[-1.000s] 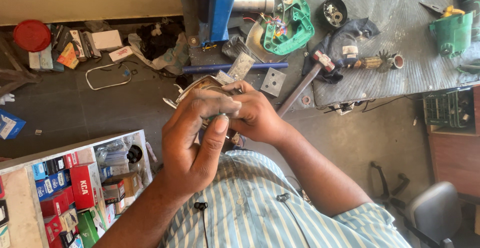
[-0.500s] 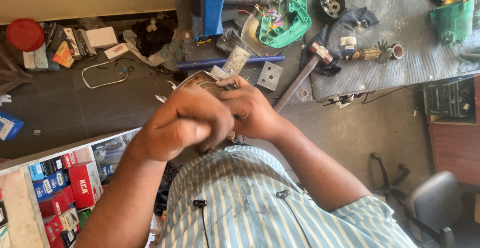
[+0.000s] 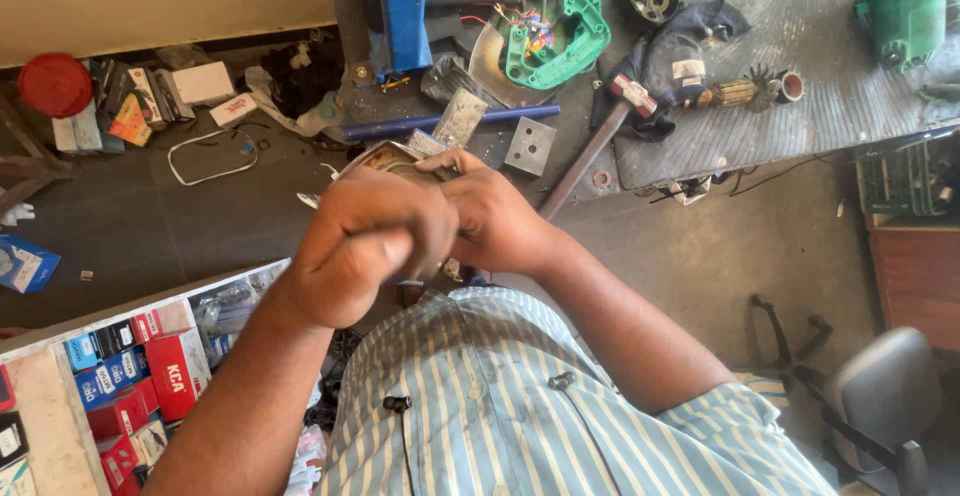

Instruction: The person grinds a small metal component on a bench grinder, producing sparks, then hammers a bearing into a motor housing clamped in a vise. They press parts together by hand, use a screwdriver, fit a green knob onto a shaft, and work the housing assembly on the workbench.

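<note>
Single head camera, looking steeply down, close over hands (image 3: pixel 420 236); floor, workbench (image 3: pixel 800 106) beyond.

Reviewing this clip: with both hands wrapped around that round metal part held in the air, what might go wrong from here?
The left hand and right hand hide most of the round metal part; a slipped grip would likely drop it to the dark floor. Its thin exposed rim might nick a finger. The long-handled hammer leaning off the grey mat looks easy to knock down.

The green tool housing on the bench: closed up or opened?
Opened. The green housing lies on the bench with coloured wires and inner parts exposed; no cover sits on it.
</note>
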